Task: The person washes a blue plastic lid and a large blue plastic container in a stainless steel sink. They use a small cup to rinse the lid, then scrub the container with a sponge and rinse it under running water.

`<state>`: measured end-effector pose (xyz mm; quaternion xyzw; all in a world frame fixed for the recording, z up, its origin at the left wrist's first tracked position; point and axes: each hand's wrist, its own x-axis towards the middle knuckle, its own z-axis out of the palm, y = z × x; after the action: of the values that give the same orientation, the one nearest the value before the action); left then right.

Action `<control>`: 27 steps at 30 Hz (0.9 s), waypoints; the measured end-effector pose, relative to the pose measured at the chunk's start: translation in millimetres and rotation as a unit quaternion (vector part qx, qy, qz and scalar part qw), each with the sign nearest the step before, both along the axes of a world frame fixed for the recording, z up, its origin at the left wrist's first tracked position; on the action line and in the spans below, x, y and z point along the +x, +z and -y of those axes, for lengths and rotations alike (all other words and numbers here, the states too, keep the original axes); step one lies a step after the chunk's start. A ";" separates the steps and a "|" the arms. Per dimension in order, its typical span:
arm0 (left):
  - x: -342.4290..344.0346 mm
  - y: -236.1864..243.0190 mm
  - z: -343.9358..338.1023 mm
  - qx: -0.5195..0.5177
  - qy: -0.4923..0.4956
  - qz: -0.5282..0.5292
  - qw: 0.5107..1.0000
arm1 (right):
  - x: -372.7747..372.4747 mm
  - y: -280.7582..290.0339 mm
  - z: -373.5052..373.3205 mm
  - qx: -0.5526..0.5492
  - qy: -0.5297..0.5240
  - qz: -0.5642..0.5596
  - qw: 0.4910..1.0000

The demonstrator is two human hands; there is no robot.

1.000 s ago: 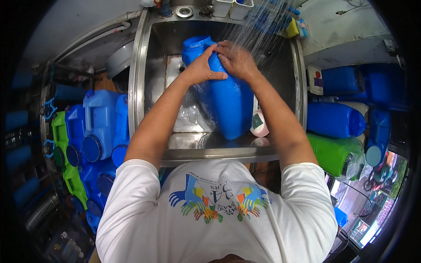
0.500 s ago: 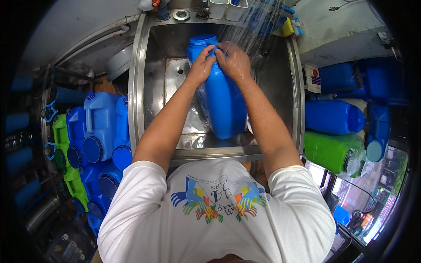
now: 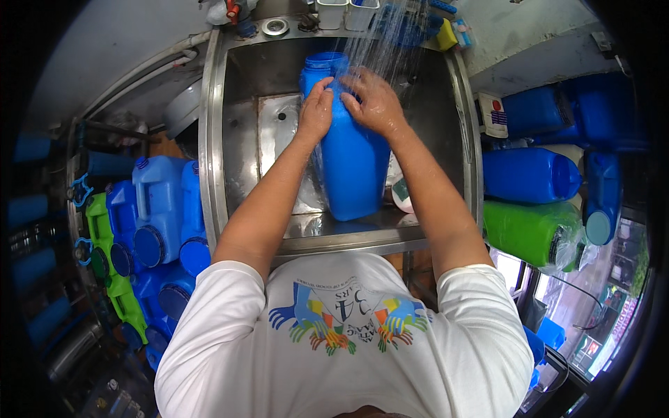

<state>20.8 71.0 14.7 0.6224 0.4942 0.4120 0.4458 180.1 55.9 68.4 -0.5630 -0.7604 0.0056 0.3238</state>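
A tall blue plastic jug (image 3: 354, 164) leans in the steel sink (image 3: 240, 150), its open threaded neck toward the far side and its base nearest me. Along the left of its upper part, my left hand (image 3: 317, 111) is closed, with the thumb near the neck. On the opposite side my right hand (image 3: 375, 104) grips the jug with bent, somewhat spread fingers, its thumb on the front. Its farther fingertips are partly blurred by the water. Spray (image 3: 390, 42) falls from above, behind the right hand. A small round pinkish item (image 3: 402, 195) lies beside the jug's base, partly hidden by my right forearm.
Stacked blue jugs (image 3: 159, 188) and green jugs (image 3: 100, 226) stand left of the sink. More blue jugs (image 3: 526, 174) and a plastic-wrapped green jug (image 3: 529, 233) lie at the right. White bins (image 3: 362, 14) and a yellow sponge (image 3: 447, 35) sit on the far ledge.
The jug has turned slightly, with its broad face now more toward me. My right hand has shifted a little right and its fingers have spread; the round item shows more.
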 end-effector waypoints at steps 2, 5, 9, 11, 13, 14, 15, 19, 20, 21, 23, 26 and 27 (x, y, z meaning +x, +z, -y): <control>-5.3 -5.3 -4.1 -0.002 -0.005 -0.002 1.000 | 1.4 0.3 -4.5 -0.137 -0.105 -0.039 0.984; -9.7 -11.0 -7.7 -0.007 0.012 -0.013 1.000 | -0.6 1.2 -13.1 -0.205 -0.157 -0.028 0.966; -18.4 -15.6 -7.5 -0.086 -0.007 0.024 0.996 | -11.6 5.9 -20.2 -0.199 -0.074 0.001 0.977; -21.5 -17.0 -5.5 -0.067 -0.022 0.033 0.997 | -18.4 9.4 -21.3 -0.242 -0.131 0.011 0.961; -22.6 -17.3 -2.3 -0.028 -0.054 0.036 0.998 | -23.0 11.6 -21.5 -0.282 -0.179 0.018 0.942; -24.8 -16.6 -1.3 -0.009 -0.048 0.027 0.998 | -23.6 11.6 -21.0 -0.281 -0.197 0.013 0.939; -25.4 -15.4 0.5 -0.008 -0.058 0.014 0.998 | -22.1 11.2 -20.2 -0.259 -0.184 -0.003 0.948; -37.1 -2.7 8.5 -0.066 -0.088 0.081 0.991 | 1.3 2.4 -8.2 -0.213 -0.011 -0.126 0.969; -38.9 1.4 11.8 -0.082 -0.086 0.067 0.991 | 11.4 -0.8 -3.5 -0.249 0.019 -0.192 0.949; -41.0 5.4 15.0 -0.079 -0.088 0.066 0.991 | 21.3 -4.6 0.6 -0.275 0.009 -0.273 0.922; -42.6 12.4 21.7 -0.057 -0.096 0.055 0.992 | 38.2 -14.3 13.6 -0.306 0.038 -0.338 0.889; -43.5 13.9 33.3 -0.030 -0.112 0.039 0.992 | 55.0 -26.9 29.2 -0.314 0.034 -0.432 0.845; -42.5 10.8 37.4 -0.039 -0.117 0.044 0.991 | 57.5 -29.7 32.7 -0.318 0.028 -0.444 0.837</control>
<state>-21.7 33.5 25.5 0.6393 0.4134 0.3647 0.5361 237.6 23.2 38.7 -0.5509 -0.5068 0.5052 0.4294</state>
